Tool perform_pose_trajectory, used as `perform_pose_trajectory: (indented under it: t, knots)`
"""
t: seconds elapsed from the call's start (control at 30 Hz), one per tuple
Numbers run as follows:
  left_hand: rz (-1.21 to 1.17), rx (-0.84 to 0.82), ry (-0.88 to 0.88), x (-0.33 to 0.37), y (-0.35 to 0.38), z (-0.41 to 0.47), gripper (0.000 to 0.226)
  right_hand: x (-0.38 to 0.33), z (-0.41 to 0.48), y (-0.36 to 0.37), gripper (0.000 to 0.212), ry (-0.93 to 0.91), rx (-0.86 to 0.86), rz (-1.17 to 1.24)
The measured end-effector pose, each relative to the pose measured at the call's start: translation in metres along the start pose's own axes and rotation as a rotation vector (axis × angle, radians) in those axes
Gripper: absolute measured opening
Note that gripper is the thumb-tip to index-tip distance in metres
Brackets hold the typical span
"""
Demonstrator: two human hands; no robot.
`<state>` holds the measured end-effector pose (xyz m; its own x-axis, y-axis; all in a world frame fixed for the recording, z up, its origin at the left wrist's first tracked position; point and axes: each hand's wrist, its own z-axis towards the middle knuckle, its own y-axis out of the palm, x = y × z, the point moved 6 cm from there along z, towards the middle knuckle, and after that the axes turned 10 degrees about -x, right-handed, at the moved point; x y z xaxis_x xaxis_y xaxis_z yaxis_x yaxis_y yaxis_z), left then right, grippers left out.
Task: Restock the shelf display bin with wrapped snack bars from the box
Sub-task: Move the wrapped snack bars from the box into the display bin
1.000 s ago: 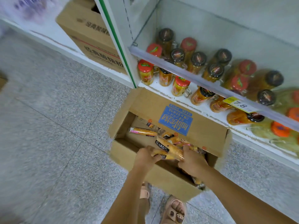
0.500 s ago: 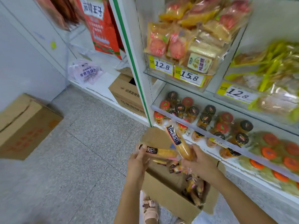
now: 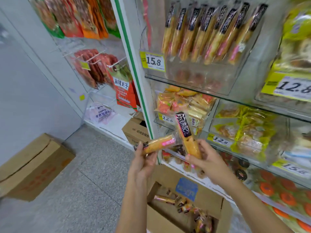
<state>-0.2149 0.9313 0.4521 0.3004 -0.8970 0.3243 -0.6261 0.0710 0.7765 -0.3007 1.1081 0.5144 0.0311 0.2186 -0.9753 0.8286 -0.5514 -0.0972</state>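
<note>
Clear plastic forms the display bin (image 3: 198, 78) on the upper shelf. A row of wrapped bars (image 3: 210, 31) stands inside it, each leaning a little, with the black label end at the top. A yellow price tag (image 3: 152, 61) reading 15.8 is fixed at the bin's left front corner.

Both hands are raised below the bin, in front of the lower shelves. The left hand (image 3: 143, 163) has its fingers curled around one snack bar (image 3: 155, 145), which lies almost flat, the black end to the left and a pink label toward the right. The right hand (image 3: 204, 159) grips the lower end of a second snack bar (image 3: 186, 135) between thumb and fingers. This bar stands nearly upright and tilts left, its black end pointing up toward the bin. The two bars come very close in the middle; it seems they may touch, but the picture is too blurred to be sure.

Under the forearms an open cardboard box (image 3: 212, 200) sits on the grey speckled floor (image 3: 84, 190), just beside the bottom shelf. More loose bars (image 3: 185, 207) lie inside it, and a blue label is on its far flap. A closed brown carton (image 3: 30, 167) stands well apart at the left, against the wall.
</note>
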Motion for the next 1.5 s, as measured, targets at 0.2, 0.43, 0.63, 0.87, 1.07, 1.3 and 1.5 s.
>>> perform_pose_trajectory:
  t: [0.2, 0.43, 0.63, 0.87, 1.07, 1.3, 1.5]
  knots:
    - [0.201, -0.33, 0.138, 0.026, 0.107, -0.015, 0.02, -0.086, -0.022, -0.036, 0.017, -0.116, 0.207, -0.133]
    - [0.632, -0.638, 0.425, 0.062, 0.252, -0.053, 0.014, -0.179, -0.036, -0.099, 0.016, -0.267, 0.66, -0.402]
    - [0.997, -0.824, 0.706, 0.071, 0.348, -0.074, 0.026, -0.245, -0.014, -0.131, 0.013, -0.305, 0.877, -0.64]
    - [1.363, -0.822, 0.768, 0.05, 0.397, -0.022, 0.028, -0.256, 0.043, -0.153, 0.03, -0.07, 0.962, -0.739]
    - [1.508, -0.688, 0.713, 0.027, 0.417, 0.031, 0.052, -0.251, 0.091, -0.181, 0.036, 0.13, 0.929, -0.688]
    - [1.595, -0.724, 0.671, -0.004, 0.434, 0.058, 0.047, -0.263, 0.102, -0.214, 0.052, 0.262, 1.014, -0.715]
    - [1.642, -0.687, 0.578, -0.028, 0.448, 0.075, 0.051, -0.27, 0.123, -0.254, 0.037, 0.408, 1.0, -0.718]
